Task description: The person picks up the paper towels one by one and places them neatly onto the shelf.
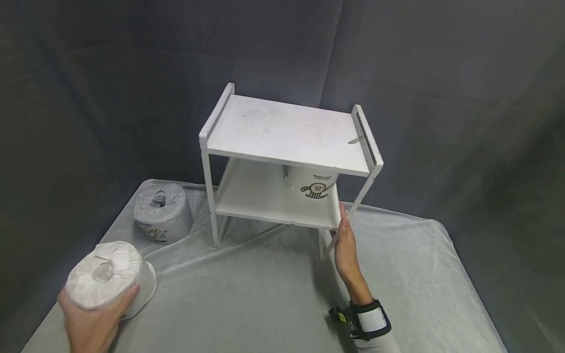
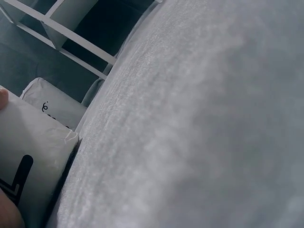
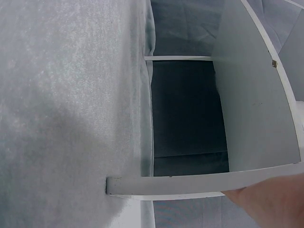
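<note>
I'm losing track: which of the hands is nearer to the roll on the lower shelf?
The right hand: it touches the lower shelf, just right of the roll. The left hand is far to the left, gripping another roll.

The head view looks forward and down from above; both wrist views sit low and tilted, the right nearer the white, two-tiered, rectangular shelf [image 1: 287, 130] all three share.

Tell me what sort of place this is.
Probably a draped-off booth set up for recording, though that is a guess: dark drapes hang behind and at both sides, and a pale cloth lies under the rack.
</note>
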Available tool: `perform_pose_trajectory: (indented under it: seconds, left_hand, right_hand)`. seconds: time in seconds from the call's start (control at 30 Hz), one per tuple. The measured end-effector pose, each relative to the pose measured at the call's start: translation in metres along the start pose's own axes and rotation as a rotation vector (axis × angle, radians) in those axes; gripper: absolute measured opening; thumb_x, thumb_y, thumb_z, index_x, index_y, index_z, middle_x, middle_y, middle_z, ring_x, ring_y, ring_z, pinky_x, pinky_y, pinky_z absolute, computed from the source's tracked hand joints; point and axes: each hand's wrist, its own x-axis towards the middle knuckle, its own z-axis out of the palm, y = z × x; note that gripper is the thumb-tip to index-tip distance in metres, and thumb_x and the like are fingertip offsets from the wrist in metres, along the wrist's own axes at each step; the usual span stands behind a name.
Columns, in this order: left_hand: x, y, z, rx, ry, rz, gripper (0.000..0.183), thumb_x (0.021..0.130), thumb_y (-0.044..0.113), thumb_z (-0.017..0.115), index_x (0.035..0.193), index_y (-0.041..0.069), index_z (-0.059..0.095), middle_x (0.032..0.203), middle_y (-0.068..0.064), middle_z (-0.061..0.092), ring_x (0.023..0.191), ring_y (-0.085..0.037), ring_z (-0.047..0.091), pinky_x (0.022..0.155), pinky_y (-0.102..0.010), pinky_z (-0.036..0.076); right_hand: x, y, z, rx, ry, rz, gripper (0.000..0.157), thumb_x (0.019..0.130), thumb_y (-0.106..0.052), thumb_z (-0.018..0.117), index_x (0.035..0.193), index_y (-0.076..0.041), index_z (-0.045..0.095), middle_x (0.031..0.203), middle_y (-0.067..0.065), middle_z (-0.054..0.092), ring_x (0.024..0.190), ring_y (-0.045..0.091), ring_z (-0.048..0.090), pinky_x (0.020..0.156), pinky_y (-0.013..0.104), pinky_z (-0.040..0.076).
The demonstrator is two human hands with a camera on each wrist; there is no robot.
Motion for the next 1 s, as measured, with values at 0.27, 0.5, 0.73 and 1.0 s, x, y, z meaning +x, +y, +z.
perform_pose_trajectory:
  seconds: [0.27, 0.5, 0.73, 1.0]
  left_hand:
    - [0.001, 0.001, -0.001, 0.026, 0.011, -0.015, 0.117, 0.060, 0.025, 0.091, 0.153, 0.029, 0.020, 0.150, -0.017, 0.039, 0.133, -0.032, 0.037, 0.115, -0.038, 0.023]
    - [-0.001, 0.003, 0.000, -0.001, 0.036, 0.011, 0.115, 0.059, 0.021, 0.091, 0.152, 0.032, 0.024, 0.147, -0.015, 0.042, 0.131, -0.026, 0.039, 0.113, -0.033, 0.025]
    - [-0.006, 0.011, 0.001, -0.013, 0.040, 0.028, 0.113, 0.058, 0.019, 0.092, 0.150, 0.031, 0.027, 0.142, -0.011, 0.045, 0.128, -0.023, 0.041, 0.112, -0.030, 0.026]
    - [-0.013, 0.020, 0.003, -0.076, 0.008, 0.103, 0.109, 0.059, 0.010, 0.090, 0.149, 0.029, 0.030, 0.135, -0.001, 0.047, 0.120, -0.008, 0.043, 0.107, -0.020, 0.028]
  right_hand:
    - [-0.001, -0.001, 0.000, 0.010, -0.009, -0.014, 0.061, 0.105, -0.048, 0.014, 0.159, -0.021, 0.014, 0.165, 0.006, 0.011, 0.146, 0.025, 0.020, 0.115, 0.053, 0.021]
    - [0.000, -0.002, 0.000, 0.017, -0.015, -0.010, 0.061, 0.105, -0.048, 0.014, 0.159, -0.020, 0.012, 0.165, 0.006, 0.010, 0.147, 0.026, 0.019, 0.116, 0.051, 0.020]
    - [-0.001, -0.002, 0.000, 0.014, -0.014, -0.010, 0.061, 0.105, -0.048, 0.014, 0.159, -0.020, 0.012, 0.165, 0.008, 0.009, 0.147, 0.026, 0.018, 0.116, 0.052, 0.020]
    - [-0.001, -0.002, 0.000, 0.011, -0.011, -0.008, 0.060, 0.105, -0.047, 0.014, 0.159, -0.021, 0.013, 0.165, 0.007, 0.011, 0.146, 0.025, 0.020, 0.116, 0.051, 0.020]
